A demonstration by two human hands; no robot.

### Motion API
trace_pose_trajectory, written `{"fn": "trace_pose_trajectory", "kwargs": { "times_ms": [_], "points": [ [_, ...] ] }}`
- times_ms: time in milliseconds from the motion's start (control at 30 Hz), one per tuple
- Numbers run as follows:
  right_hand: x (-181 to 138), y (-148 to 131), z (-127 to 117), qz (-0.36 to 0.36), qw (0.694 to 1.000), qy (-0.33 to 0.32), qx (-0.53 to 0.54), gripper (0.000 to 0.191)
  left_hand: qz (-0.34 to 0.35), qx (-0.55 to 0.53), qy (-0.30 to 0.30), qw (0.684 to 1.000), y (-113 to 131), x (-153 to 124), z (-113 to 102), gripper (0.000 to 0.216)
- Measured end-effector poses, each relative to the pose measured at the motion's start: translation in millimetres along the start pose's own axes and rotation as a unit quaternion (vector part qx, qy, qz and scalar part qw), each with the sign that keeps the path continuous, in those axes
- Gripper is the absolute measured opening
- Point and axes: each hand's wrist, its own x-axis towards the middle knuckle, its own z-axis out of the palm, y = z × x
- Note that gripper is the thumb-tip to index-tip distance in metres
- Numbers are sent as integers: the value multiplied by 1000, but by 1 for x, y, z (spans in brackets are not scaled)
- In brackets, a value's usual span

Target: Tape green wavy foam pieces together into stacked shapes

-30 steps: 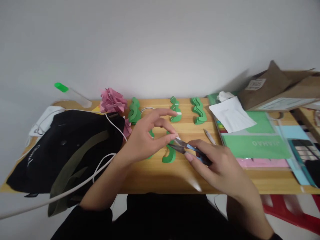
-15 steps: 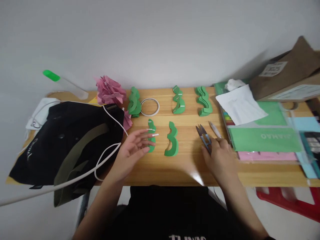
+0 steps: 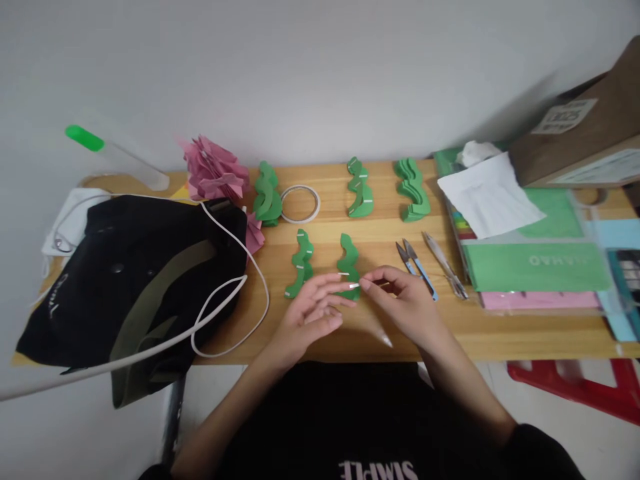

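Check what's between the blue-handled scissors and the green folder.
In the head view, a slim silvery tool lies between the scissors and the green folder.

Cannot see the whole near right green piece (image 3: 349,250), hidden in part behind the left hand (image 3: 320,313). Cannot tell the right hand's (image 3: 398,298) grip on the white strip (image 3: 354,286), too small to judge. Cannot follow one handle of the snips (image 3: 426,277), hidden behind the same hand. Lose the box (image 3: 570,137), teal case (image 3: 615,291) and red frame (image 3: 565,393) past the right edge, the cable (image 3: 143,354) past the left. Cannot read the blurred lettering (image 3: 557,260) on the folder (image 3: 503,270).
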Motion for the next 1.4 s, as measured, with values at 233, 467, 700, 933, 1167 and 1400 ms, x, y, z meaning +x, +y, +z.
{"fn": "trace_pose_trajectory", "kwargs": {
  "times_ms": [233, 467, 700, 933, 1167, 1400],
  "points": [
    [-1, 4, -5, 19, 999, -10, 35, 19, 18, 113, -13, 993, -3, 1, 1, 46],
    [2, 17, -1, 24, 992, 43, 117, 26, 191, 495, 30, 847, -13, 1, -4, 59],
    [2, 37, 12, 23, 982, 51, 182, 40, 299, 629, -12, 717, -49, -4, -14, 58],
    [3, 37, 19, -13, 991, 12, 132, 42, 276, 680, 18, 679, -57, -5, -17, 62],
    [9, 36, 21, -24, 994, -4, 108, 45, 257, 647, 12, 717, -61, -7, -16, 74],
    [10, 37, 22, -19, 994, 2, 106, 45, 188, 606, 2, 773, -62, -7, -6, 83]
  ]
}}
